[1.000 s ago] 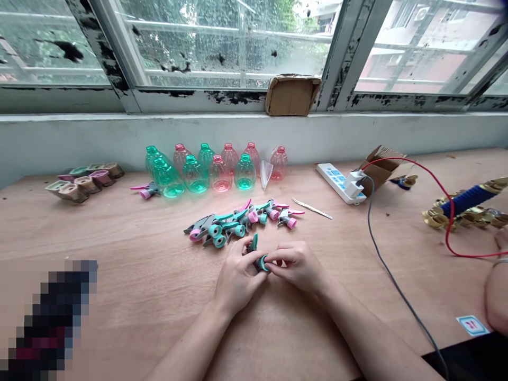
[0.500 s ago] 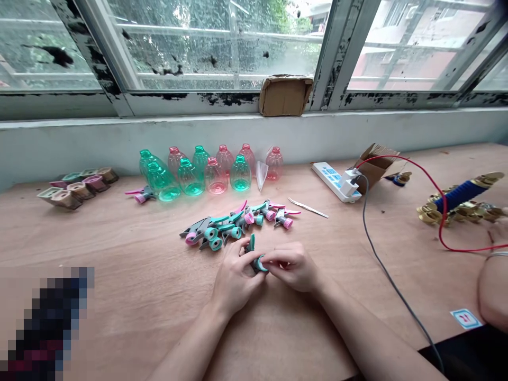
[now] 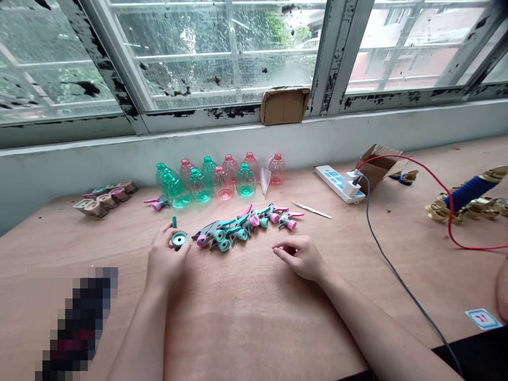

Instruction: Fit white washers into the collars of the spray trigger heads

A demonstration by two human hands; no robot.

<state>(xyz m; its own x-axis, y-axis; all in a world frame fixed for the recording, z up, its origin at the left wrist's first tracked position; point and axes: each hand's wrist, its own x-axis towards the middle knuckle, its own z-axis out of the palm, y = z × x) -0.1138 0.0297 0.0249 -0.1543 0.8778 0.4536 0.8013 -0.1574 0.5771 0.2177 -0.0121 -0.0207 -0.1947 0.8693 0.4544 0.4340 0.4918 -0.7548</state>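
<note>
My left hand (image 3: 164, 258) is closed round a teal and grey spray trigger head (image 3: 177, 236), its round cap facing me, just left of a pile of teal and pink trigger heads (image 3: 244, 225) on the wooden table (image 3: 246, 312). My right hand (image 3: 299, 256) rests on the table below the right end of that pile, fingers loosely curled, holding nothing I can see. Behind the pile stands a cluster of small green and pink plastic bottles (image 3: 214, 180).
Small square pots (image 3: 105, 196) sit at far left. A lone trigger head (image 3: 157, 201) lies by the bottles. Tweezers (image 3: 311, 209), a power strip (image 3: 339, 182), grey cable (image 3: 397, 275), red wire (image 3: 448, 211), cardboard box (image 3: 377, 164) and gold parts (image 3: 464, 206) lie right. Another person's arm (image 3: 500, 288) shows at the right edge.
My hands have parted. The left hand carried the trigger head away to the left; the right hand let go and stayed near the pile. The camera tilted slightly.
</note>
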